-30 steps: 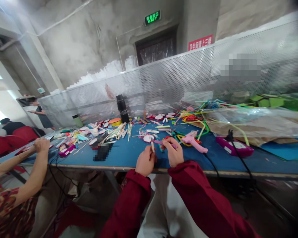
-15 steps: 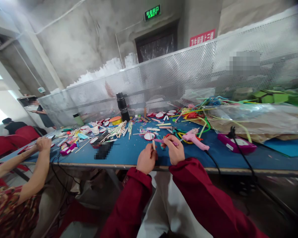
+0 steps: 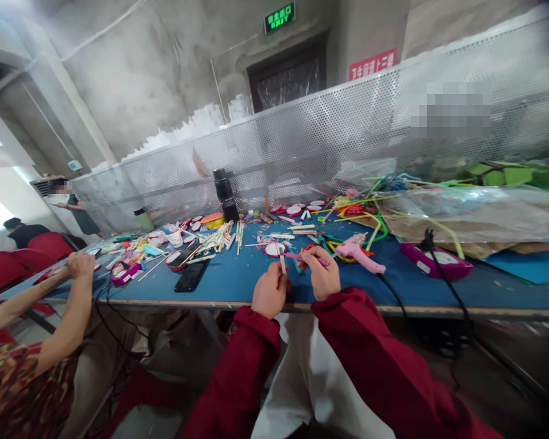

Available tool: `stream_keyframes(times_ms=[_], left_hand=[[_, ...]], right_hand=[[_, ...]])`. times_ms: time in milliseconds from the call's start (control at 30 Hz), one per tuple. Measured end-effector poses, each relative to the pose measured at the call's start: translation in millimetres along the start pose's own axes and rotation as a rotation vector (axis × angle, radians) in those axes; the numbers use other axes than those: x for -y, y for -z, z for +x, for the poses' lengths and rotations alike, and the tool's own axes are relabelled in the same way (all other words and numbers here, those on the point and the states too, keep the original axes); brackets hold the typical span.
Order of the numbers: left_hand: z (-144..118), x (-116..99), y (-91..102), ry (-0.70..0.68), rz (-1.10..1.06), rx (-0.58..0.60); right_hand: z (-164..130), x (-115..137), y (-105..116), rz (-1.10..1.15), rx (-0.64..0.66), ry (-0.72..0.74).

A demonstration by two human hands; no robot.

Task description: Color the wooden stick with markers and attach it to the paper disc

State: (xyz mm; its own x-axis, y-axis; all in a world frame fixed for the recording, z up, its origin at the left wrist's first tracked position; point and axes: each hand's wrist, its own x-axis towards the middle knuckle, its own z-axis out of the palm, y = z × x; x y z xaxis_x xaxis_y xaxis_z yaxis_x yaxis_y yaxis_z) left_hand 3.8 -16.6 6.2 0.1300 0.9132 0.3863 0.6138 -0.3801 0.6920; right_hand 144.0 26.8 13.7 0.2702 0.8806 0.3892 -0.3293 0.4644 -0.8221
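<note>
The left hand (image 3: 269, 291) sits at the near edge of the blue tabletop (image 3: 238, 281), fingers curled shut around a pale stick (image 3: 282, 262) that stands up out of the fist, tilted slightly. Just beside it, the right hand (image 3: 324, 275) pinches a thin purple strip (image 3: 308, 258) between thumb and fingers — the strip runs roughly level, its left end reaching toward the stick's top (whether the two touch is too small to tell). Both hands hover close together above the tabletop edge, in dark red sleeves.

Right of the hands lies a pink glue gun (image 3: 359, 254), its black cord trailing off the front edge. Farther right rests a purple device (image 3: 434, 263) with a cable plugged in. A round red-and-white disc (image 3: 274, 249) lies just beyond the stick. To the left, a black phone (image 3: 191, 276) lies flat, and beyond it a scatter of sticks (image 3: 219, 239) and a black bottle (image 3: 226, 196) stand near a perforated metal screen (image 3: 329, 134).

At far left, another person's hand (image 3: 81, 266) rests on the tabletop — well apart from the others.
</note>
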Motion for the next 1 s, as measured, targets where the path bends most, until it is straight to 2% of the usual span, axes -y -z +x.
stream_keyframes(times_ms=[1000], left_hand=[[-2.6, 0.0, 1.6, -0.039, 0.039, 0.008]], right_hand=[[0.9, 2.0, -0.6, -0.014, -0.020, -0.022]])
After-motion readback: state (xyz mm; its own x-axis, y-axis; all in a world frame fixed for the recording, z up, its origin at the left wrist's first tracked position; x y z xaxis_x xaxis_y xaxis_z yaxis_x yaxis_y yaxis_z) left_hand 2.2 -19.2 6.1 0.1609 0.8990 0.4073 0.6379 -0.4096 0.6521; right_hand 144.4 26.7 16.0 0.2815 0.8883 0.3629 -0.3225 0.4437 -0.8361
